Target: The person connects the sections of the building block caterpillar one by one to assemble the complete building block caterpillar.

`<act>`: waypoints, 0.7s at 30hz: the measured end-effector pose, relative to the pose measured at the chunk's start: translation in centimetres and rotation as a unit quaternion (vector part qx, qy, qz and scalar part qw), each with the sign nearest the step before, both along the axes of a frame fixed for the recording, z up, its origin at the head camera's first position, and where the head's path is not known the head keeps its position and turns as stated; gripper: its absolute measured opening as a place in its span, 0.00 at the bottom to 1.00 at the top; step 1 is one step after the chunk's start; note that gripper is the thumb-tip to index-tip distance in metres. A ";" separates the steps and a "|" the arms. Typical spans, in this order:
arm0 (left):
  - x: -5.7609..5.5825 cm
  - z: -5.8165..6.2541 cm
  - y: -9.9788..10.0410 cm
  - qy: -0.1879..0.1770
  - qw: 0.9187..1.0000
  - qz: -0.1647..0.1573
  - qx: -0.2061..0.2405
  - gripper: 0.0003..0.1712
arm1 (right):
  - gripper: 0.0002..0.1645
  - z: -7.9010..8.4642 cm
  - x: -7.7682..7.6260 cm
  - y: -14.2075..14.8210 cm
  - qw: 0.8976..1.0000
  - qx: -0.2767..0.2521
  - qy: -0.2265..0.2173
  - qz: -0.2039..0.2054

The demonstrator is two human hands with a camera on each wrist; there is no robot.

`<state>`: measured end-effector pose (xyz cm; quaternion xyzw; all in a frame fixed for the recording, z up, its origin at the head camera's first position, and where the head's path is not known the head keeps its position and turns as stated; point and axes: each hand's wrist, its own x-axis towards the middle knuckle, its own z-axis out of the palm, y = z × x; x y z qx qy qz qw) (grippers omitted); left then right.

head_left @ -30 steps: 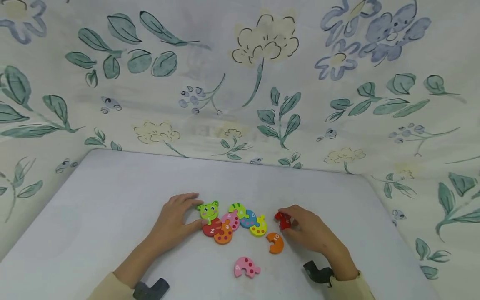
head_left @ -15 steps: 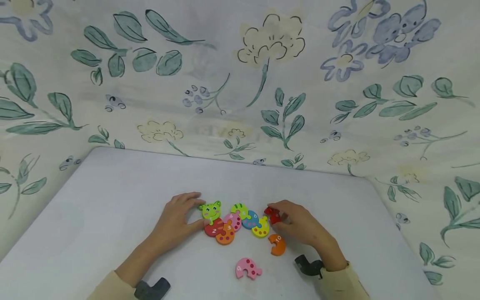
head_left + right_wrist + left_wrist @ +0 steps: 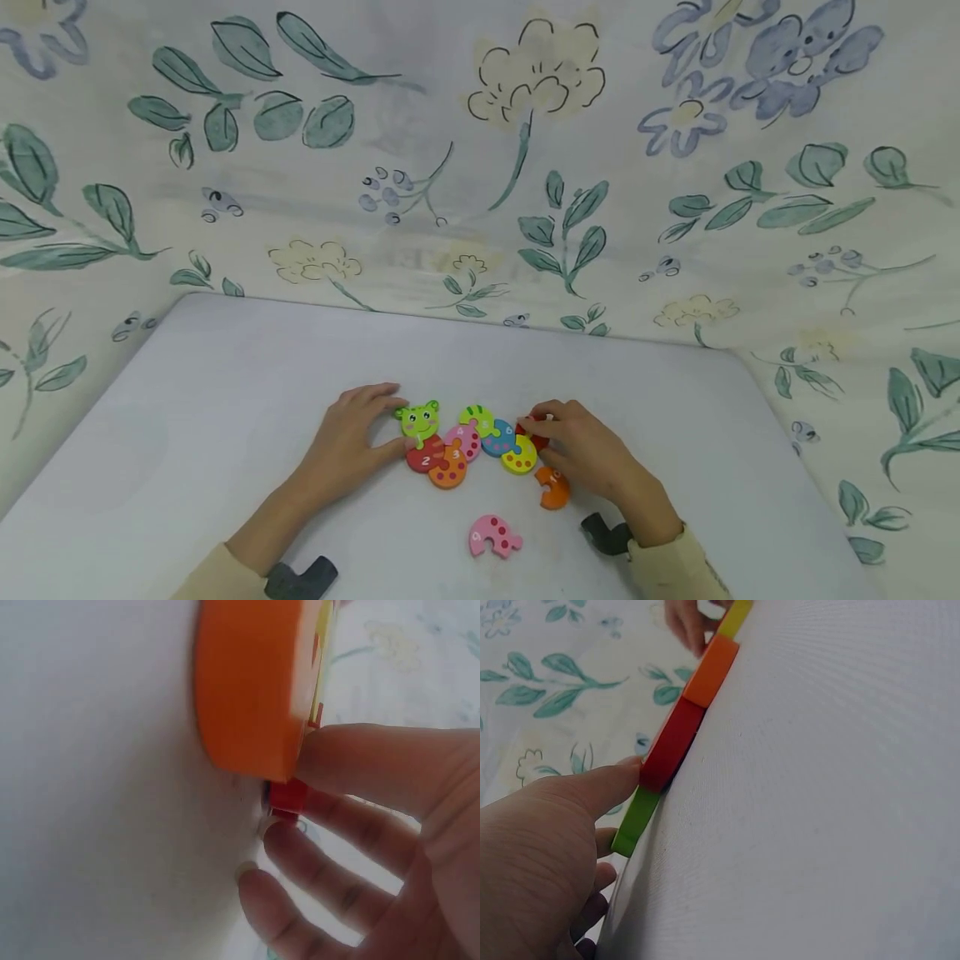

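Note:
Several coloured number puzzle pieces form a wavy caterpillar on the white table. My left hand (image 3: 341, 446) holds its left end, the thumb against the red number 2 piece (image 3: 425, 456) and a finger at the green face piece (image 3: 418, 422). With my right hand (image 3: 600, 454) I pinch a separate red puzzle piece (image 3: 538, 442) at the right end, against the yellow piece (image 3: 519, 456). My fingers cover part of that red piece. Just below them lies the loose orange number 10 piece (image 3: 555, 490), large in the right wrist view.
A loose pink number 9 piece (image 3: 492, 536) lies nearer the front of the white table (image 3: 300, 350). Floral cloth (image 3: 420, 167) hangs behind and around the table. Dark wrist cameras (image 3: 303, 577) sit at both sleeves.
My right hand has moved left with the red puzzle piece, bringing it up to the yellow piece at the chain's right end. The left hand has stayed in place.

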<state>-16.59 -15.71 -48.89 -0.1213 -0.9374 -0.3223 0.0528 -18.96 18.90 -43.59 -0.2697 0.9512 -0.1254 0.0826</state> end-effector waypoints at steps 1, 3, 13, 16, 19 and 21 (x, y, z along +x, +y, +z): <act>0.0 0.0 0.0 -0.001 1.000 0.001 0.001 0.33 | 0.28 0.1 0.0 -0.1 1.000 0.005 -0.001 0.000; 0.0 -0.1 -0.1 0.000 1.000 0.001 0.003 0.33 | 0.28 0.3 0.1 -0.2 1.000 0.018 -0.007 -0.003; 0.0 -0.2 0.1 0.001 1.000 -0.003 0.008 0.33 | 0.28 1.8 2.2 -0.9 0.999 0.008 -0.017 -0.030; 0.0 -0.1 0.0 -0.002 1.000 -0.001 0.005 0.33 | 0.29 2.7 3.8 -1.9 0.999 -0.024 -0.035 -0.002; 0.1 0.0 -0.1 -0.001 1.000 0.001 0.002 0.32 | 0.30 3.4 5.5 -3.3 0.996 -0.016 -0.074 0.051; 0.1 0.0 -0.1 0.000 1.000 0.002 0.001 0.32 | 0.31 3.4 6.5 -4.3 0.992 0.020 -0.102 0.068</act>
